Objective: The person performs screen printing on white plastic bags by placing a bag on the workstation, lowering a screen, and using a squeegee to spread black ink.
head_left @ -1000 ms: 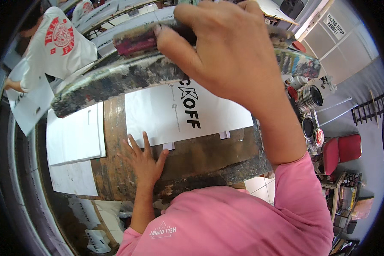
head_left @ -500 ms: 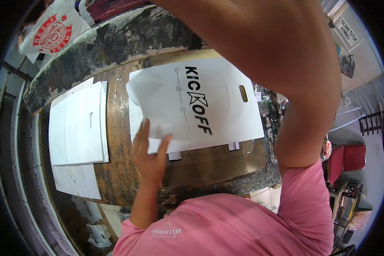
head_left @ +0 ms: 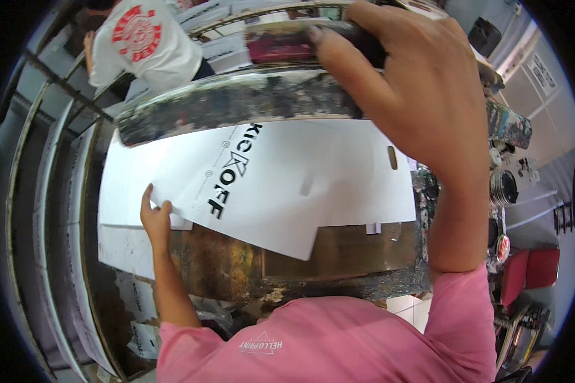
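My left hand (head_left: 156, 217) pinches the edge of a white bag (head_left: 268, 210) printed with black lettering, its fingers closed on the left side. The bag slants across the worktable, its near right corner pointing toward me and its handle slot showing white. Beneath it another white bag (head_left: 370, 172) lies on the board, with a dark handle slot at its right end. High in front of me, my right hand (head_left: 402, 83) curls over the top bar of a paint-stained printing screen (head_left: 236, 96), which stands tilted up. Some of its fingertips are out of sight.
White bags (head_left: 124, 172) are stacked at the left of the stained wooden table (head_left: 201, 255). Someone in a white shirt (head_left: 150, 48) stands beyond. Metal racks (head_left: 51, 223) line the left; paint tubs (head_left: 503, 186) and a red chair (head_left: 533, 274) are at the right.
My left hand has moved left with the printed bag, which turned and slid off toward the stack, uncovering the bag beneath. My right hand has come into view at the screen.
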Motion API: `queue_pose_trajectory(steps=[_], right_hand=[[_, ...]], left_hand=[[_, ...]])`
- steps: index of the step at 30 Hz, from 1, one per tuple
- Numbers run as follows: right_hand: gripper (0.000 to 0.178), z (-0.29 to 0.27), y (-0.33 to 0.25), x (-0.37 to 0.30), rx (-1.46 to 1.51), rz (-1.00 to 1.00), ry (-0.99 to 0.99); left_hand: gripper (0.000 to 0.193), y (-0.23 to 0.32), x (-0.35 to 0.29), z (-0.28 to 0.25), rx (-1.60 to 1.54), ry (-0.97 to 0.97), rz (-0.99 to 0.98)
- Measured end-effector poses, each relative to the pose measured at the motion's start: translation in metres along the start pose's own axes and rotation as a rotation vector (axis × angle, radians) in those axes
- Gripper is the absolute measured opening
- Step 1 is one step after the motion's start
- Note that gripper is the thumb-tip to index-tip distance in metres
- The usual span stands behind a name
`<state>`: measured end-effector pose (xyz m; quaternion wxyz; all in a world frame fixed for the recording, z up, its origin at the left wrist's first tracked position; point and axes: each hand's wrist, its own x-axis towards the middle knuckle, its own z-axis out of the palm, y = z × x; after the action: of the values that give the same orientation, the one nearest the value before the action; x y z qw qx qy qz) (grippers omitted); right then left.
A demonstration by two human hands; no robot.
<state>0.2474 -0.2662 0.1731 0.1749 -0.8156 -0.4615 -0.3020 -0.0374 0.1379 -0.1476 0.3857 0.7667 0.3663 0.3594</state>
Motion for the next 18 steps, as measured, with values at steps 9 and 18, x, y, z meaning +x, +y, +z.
queue_pose_trajectory(steps=[9, 18], right_hand=[[0.041, 0.010, -0.007, -0.009, 0.052, 0.005, 0.163], [0.036, 0.082, 0.031, -0.155, 0.523, -0.161, -0.781]], left_hand=[[0.098, 0.060, 0.076, -0.034, 0.269, 0.121, 0.193], [0.106, 0.157, -0.166, 0.060, -0.556, -0.412, -0.281]])
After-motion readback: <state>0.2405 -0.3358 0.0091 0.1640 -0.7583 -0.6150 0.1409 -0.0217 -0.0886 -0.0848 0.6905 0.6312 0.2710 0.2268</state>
